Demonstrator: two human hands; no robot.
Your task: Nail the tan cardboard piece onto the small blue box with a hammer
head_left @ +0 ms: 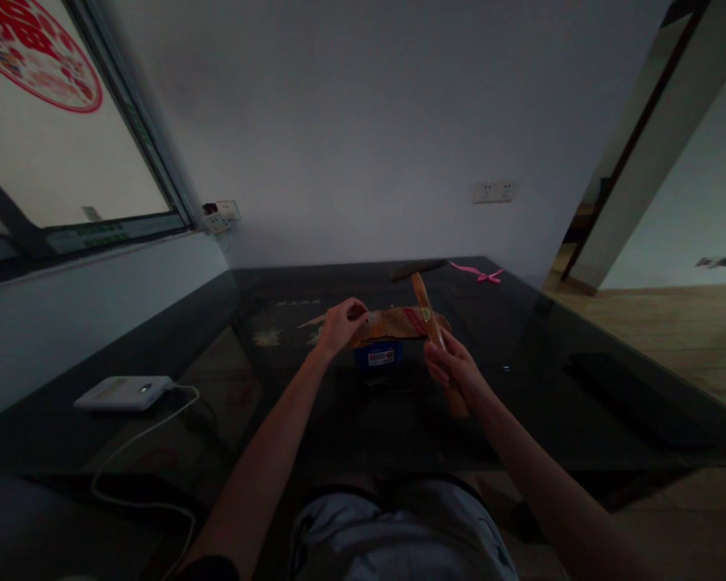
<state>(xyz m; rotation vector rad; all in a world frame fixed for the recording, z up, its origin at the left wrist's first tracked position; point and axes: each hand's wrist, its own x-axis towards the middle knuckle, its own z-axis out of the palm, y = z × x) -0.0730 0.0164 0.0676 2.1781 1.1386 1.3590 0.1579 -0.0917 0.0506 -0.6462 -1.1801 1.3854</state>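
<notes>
My right hand (453, 367) is wrapped round the wooden handle of a hammer (424, 297), whose dark head is raised above the table. My left hand (340, 325) is closed in a pinch at the left end of a flat brown wooden piece (396, 324); what the fingers pinch is too small to make out. That piece rests on a small blue box (379, 353) on the dark glass table (520, 387). The hammer's handle crosses the right end of the wooden piece.
A white device (124, 392) with a white cable (139, 440) lies at the table's left. A pink ribbon (481, 273) sits at the far right corner. A window is at left, wall sockets behind, a doorway at right.
</notes>
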